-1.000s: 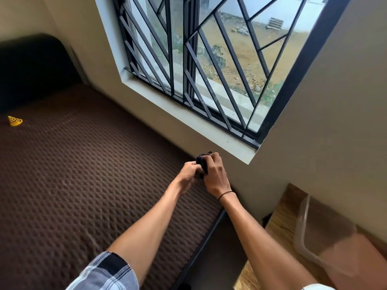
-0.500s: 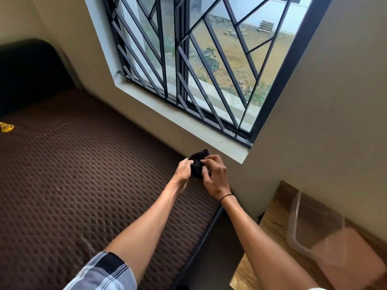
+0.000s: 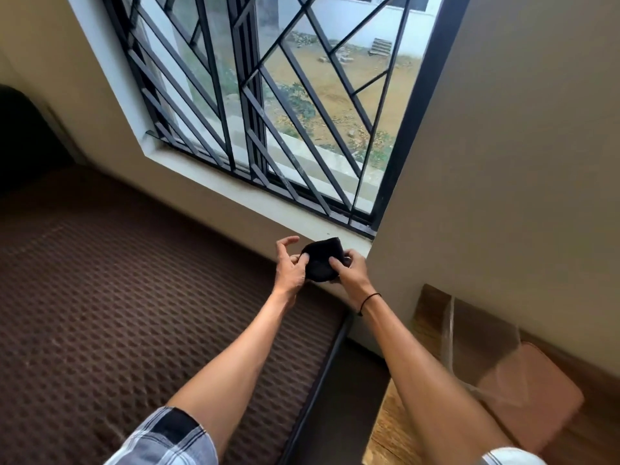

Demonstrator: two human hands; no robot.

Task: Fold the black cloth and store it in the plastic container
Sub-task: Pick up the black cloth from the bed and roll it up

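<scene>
Both hands are raised mid-frame, just below the window sill. The black cloth sits between them as a small bunched wad, held in the air, not resting on anything. The right hand pinches it: thumb on the near face, fingers wrapped behind its right edge. The left hand touches the cloth's left edge with its thumb and lower fingers, while the upper fingers are spread and curled loose, gripping nothing. That looks like the left hand tucking or pressing a fold while the right anchors the bundle.

The plastic container is at lower right on the wooden counter, clear-walled with a pinkish panel, blurred; whether it's open can't be told. The cloth is well apart from it. The brown mattress fills the left of the frame, flat and unobstructed. The wall corner stands just right of the hands, so I'd guess the path to the container runs down and right, past that corner and over the dark gap between bed edge and counter.
</scene>
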